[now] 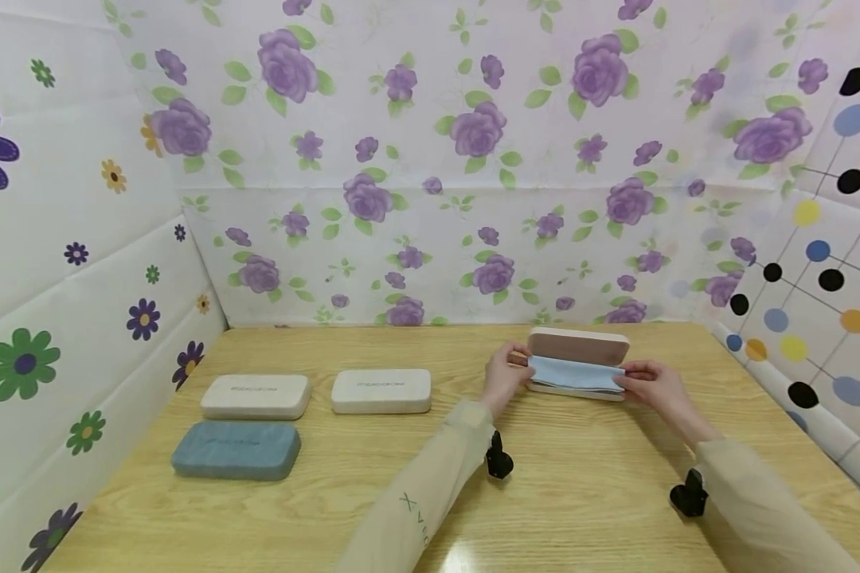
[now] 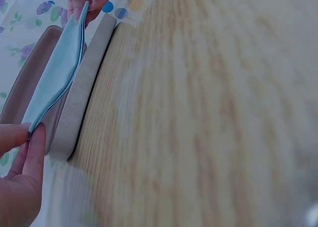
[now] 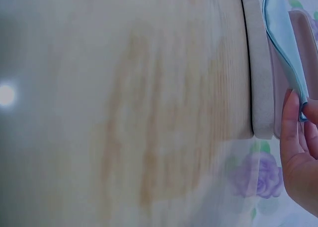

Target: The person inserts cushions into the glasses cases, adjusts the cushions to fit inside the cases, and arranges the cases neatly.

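Note:
A folded light-blue cloth (image 1: 575,375) is stretched between both hands over an open glasses case (image 1: 579,348). The case's lid stands up at the back, its brownish lining facing forward; the cloth hides most of the base. My left hand (image 1: 505,376) pinches the cloth's left end between thumb and fingers. At the other end my right hand (image 1: 661,391) pinches it the same way. In the left wrist view the cloth (image 2: 58,70) runs along the case's pale front wall (image 2: 82,90). The right wrist view has the right hand (image 3: 301,152) gripping its near corner.
On the table (image 1: 373,493) at left lie a closed cream case (image 1: 256,397) and, nearer, a closed blue case (image 1: 236,451). Another closed white case (image 1: 381,391) lies left of the left hand. A flower-patterned sheet (image 1: 430,159) hangs behind the table.

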Tool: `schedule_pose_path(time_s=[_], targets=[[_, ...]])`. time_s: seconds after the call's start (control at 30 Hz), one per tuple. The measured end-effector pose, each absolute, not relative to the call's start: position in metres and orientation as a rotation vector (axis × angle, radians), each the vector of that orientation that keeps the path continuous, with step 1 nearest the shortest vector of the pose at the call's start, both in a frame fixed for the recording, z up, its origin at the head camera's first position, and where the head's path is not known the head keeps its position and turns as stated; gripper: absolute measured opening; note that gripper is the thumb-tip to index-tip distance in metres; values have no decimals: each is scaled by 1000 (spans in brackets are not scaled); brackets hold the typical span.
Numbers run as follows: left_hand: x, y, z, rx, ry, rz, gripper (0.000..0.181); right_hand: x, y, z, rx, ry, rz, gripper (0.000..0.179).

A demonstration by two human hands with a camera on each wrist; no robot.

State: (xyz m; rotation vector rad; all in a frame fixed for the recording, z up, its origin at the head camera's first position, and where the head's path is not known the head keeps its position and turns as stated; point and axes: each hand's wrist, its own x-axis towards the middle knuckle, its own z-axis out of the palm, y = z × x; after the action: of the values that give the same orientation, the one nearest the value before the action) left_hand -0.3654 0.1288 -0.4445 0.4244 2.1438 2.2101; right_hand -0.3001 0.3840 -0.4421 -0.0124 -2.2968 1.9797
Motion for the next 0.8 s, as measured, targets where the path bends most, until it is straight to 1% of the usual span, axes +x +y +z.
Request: schedule_pose_path(time_s=[0.07, 0.13, 0.33, 0.8], targets=[[-368, 129, -446, 433, 2195, 2185, 18, -301, 382, -442, -33, -2294, 1973, 36], [-369, 129, -445, 445, 2241, 2148, 15, -303, 381, -442, -36, -2291, 1973, 37], [-373, 129, -446, 476, 2348, 2015, 22, -305, 382, -440, -25, -2294, 1957, 44], [-378, 133, -445, 558, 2481, 1822, 20, -310, 382, -440, 8, -2345, 1818, 37]])
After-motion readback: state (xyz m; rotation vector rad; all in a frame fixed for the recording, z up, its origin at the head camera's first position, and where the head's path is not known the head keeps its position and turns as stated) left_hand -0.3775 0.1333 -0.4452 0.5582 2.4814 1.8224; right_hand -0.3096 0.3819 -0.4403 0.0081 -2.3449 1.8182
